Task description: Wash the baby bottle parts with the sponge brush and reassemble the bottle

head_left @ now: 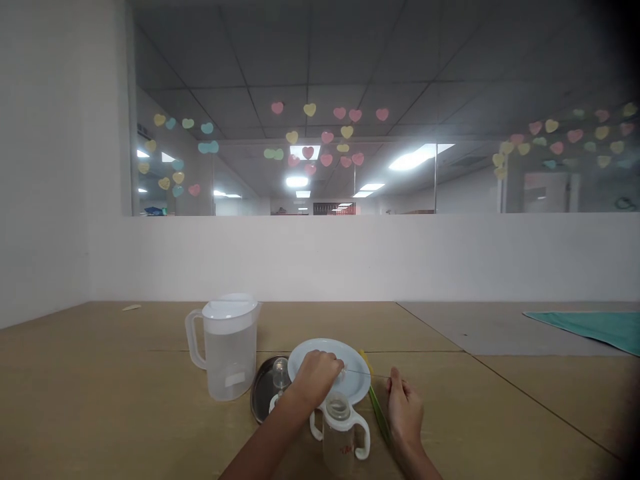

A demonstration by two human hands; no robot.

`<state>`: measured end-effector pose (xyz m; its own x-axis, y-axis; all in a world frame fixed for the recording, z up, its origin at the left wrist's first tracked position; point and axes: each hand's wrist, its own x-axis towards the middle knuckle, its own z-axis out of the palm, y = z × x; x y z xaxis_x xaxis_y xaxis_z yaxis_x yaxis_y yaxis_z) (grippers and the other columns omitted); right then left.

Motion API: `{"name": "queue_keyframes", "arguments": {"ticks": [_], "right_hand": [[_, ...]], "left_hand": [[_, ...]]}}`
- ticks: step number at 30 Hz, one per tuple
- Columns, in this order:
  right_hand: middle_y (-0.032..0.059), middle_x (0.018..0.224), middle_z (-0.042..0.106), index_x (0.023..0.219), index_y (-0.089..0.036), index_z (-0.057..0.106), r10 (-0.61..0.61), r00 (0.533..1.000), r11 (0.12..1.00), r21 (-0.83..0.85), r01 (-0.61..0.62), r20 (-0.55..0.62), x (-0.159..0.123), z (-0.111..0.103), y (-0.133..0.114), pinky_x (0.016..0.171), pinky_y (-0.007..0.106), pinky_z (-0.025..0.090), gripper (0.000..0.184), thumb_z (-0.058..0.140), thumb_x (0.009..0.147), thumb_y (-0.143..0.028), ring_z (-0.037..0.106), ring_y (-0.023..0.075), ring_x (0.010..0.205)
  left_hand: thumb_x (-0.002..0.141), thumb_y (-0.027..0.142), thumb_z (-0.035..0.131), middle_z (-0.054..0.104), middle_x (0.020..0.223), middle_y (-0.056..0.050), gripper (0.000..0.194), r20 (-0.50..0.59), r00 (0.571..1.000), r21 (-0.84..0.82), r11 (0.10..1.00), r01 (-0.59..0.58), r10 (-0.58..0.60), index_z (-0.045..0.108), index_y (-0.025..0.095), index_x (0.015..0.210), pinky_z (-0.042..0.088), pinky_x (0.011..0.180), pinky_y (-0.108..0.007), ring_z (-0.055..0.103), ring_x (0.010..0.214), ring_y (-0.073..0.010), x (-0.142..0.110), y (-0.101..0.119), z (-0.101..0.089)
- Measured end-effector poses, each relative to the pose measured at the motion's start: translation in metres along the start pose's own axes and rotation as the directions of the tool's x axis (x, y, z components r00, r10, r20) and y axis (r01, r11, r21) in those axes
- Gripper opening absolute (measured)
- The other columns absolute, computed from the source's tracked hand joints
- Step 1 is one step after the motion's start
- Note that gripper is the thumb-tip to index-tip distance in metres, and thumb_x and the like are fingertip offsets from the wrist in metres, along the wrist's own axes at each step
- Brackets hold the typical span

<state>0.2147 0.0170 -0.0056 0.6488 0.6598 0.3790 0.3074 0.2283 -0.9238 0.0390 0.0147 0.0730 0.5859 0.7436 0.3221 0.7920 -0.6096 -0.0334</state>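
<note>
Your left hand (317, 377) pinches something small over the pale blue round plate (350, 360); your right hand (403, 403) pinches a thin wire (365, 374), likely flimsy—grip its ends.

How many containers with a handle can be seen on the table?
2. A clear lidded pitcher stands left of the white plate. A two-handled baby bottle stands nearest the camera, between the left hand and right hand.

Both forearms are bare down to the left hand (315, 379) and right hand (405, 410), no sleeves showing
</note>
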Motion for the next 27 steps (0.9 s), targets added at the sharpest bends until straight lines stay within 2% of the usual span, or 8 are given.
{"name": "queue_keyframes", "arguments": {"ticks": [7, 10, 13, 17, 20, 23, 25, 27], "right_hand": [[-0.0015, 0.047, 0.043, 0.048, -0.021, 0.04, -0.031, 0.994, 0.991, -0.128, 0.045, 0.107, -0.005, -0.001, -0.005, 0.053, 0.025, 0.032, 0.054, 0.029, 0.076, -0.066, 0.041, 0.0137, 0.052], [-0.0014, 0.048, 0.043, 0.048, -0.021, 0.038, -0.067, 0.988, 0.986, -0.142, 0.087, 0.136, -0.006, 0.0, -0.003, 0.054, 0.025, 0.032, 0.054, 0.027, 0.077, -0.065, 0.042, 0.0141, 0.053], [0.0, 0.051, 0.048, 0.05, -0.021, 0.041, -0.084, 0.984, 0.983, -0.147, 0.107, 0.158, -0.005, 0.001, -0.002, 0.056, 0.025, 0.034, 0.054, 0.027, 0.077, -0.065, 0.046, 0.0155, 0.055], [0.0017, 0.051, 0.051, 0.049, -0.02, 0.043, -0.081, 0.982, 0.978, -0.175, 0.111, 0.171, -0.004, 0.0, -0.002, 0.055, 0.025, 0.034, 0.056, 0.026, 0.076, -0.067, 0.047, 0.0164, 0.055], [0.0017, 0.048, 0.05, 0.048, -0.021, 0.042, -0.095, 0.981, 0.975, -0.183, 0.126, 0.171, -0.004, 0.0, -0.004, 0.052, 0.025, 0.033, 0.057, 0.025, 0.075, -0.069, 0.046, 0.0159, 0.052], [0.003, 0.05, 0.054, 0.05, -0.02, 0.046, -0.098, 0.978, 0.976, -0.176, 0.13, 0.182, -0.006, 0.0, -0.006, 0.052, 0.026, 0.034, 0.059, 0.025, 0.073, -0.07, 0.048, 0.0168, 0.053], [0.004, 0.052, 0.056, 0.051, -0.02, 0.048, -0.091, 0.975, 0.978, -0.167, 0.127, 0.205, -0.006, 0.0, -0.008, 0.054, 0.026, 0.035, 0.06, 0.025, 0.073, -0.071, 0.05, 0.0177, 0.055], [0.0041, 0.051, 0.056, 0.05, -0.02, 0.048, -0.086, 0.974, 0.98, -0.158, 0.121, 0.212, -0.007, 0.0, -0.008, 0.054, 0.026, 0.036, 0.061, 0.026, 0.072, -0.072, 0.05, 0.0179, 0.055]], "left_hand": [[0.081, 0.016, 0.048, 0.069, 0.085, -0.011, 0.021, 0.014, 1.0, -0.093, 0.996, 0.003, -0.002, 0.07, 0.017, 0.082, 0.042, 0.068, -0.031, 0.062, 0.082, -0.025, -0.002, -0.009, 0.008], [0.08, 0.021, 0.051, 0.07, 0.086, -0.006, 0.02, 0.009, 1.0, -0.332, 0.943, 0.006, -0.003, 0.071, 0.02, 0.085, 0.042, 0.067, -0.025, 0.062, 0.079, -0.0202, -0.003, -0.018, 0.018], [0.076, 0.022, 0.054, 0.07, 0.084, -0.006, 0.02, -0.026, 0.998, -0.676, 0.736, 0.02, -0.052, 0.072, 0.016, 0.083, 0.042, 0.068, -0.025, 0.061, 0.075, -0.0184, 0.001, -0.027, 0.032], [0.073, 0.026, 0.055, 0.068, 0.077, -0.007, 0.022, -0.132, 0.946, -0.891, 0.453, 0.018, -0.297, 0.07, 0.012, 0.082, 0.045, 0.066, -0.026, 0.06, 0.07, -0.0176, 0.011, -0.036, 0.044], [0.08, 0.034, 0.047, 0.066, 0.084, -0.009, 0.033, -0.194, 0.892, -0.917, 0.399, -0.017, -0.408, 0.064, 0.011, 0.095, 0.047, 0.065, -0.026, 0.06, 0.075, -0.0167, 0.016, -0.036, 0.033], [0.08, 0.043, 0.049, 0.064, 0.08, -0.009, 0.039, -0.295, 0.828, -0.932, 0.334, -0.14, -0.476, 0.061, 0.01, 0.098, 0.048, 0.062, -0.026, 0.06, 0.072, -0.0163, 0.012, -0.029, 0.005], [0.08, 0.046, 0.051, 0.063, 0.075, -0.007, 0.04, -0.339, 0.839, -0.924, 0.319, -0.212, -0.426, 0.061, 0.011, 0.096, 0.046, 0.06, -0.024, 0.059, 0.068, -0.0148, 0.006, -0.02, -0.016], [0.081, 0.044, 0.051, 0.064, 0.08, -0.008, 0.038, -0.333, 0.882, -0.918, 0.327, -0.223, -0.334, 0.062, 0.012, 0.096, 0.045, 0.059, -0.023, 0.058, 0.068, -0.0134, -0.002, -0.011, -0.033]]}}
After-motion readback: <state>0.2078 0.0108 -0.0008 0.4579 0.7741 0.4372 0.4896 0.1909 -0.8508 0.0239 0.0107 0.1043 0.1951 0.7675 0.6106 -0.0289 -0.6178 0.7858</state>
